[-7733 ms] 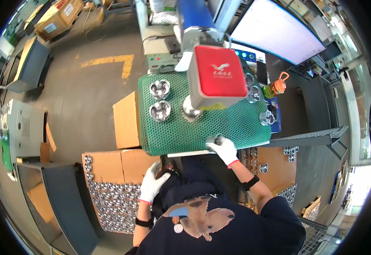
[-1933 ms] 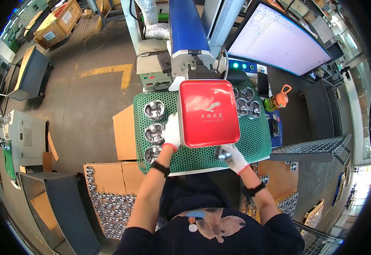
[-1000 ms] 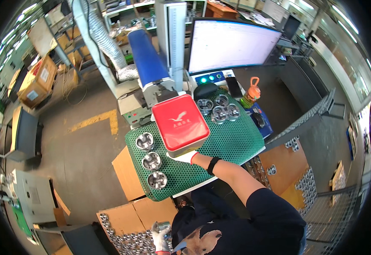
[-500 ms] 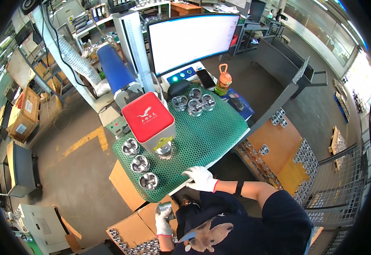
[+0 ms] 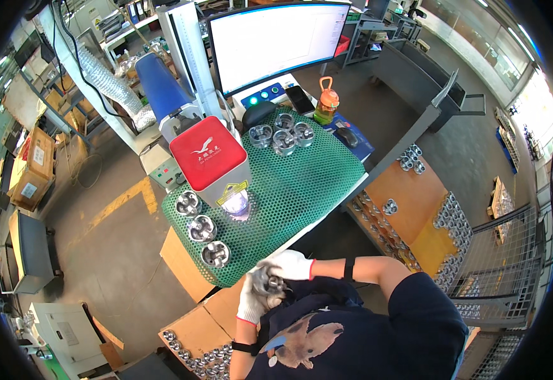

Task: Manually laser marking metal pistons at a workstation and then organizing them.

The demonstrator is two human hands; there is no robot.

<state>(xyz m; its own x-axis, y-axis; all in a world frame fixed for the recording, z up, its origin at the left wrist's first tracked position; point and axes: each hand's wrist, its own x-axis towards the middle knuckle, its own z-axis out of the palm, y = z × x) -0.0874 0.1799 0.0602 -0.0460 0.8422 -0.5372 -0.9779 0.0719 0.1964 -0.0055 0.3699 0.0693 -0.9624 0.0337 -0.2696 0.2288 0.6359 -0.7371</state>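
The right hand is now joining the left hand, their fingers grasping a piston; a bottle is standing, contents unclear.

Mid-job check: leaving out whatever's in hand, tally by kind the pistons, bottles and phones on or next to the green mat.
Pistons: 8 (3 in the left row, 4 clustered at the back, 1 under the red-topped head)
Bottle: 1
Phone: 1
Total: 10
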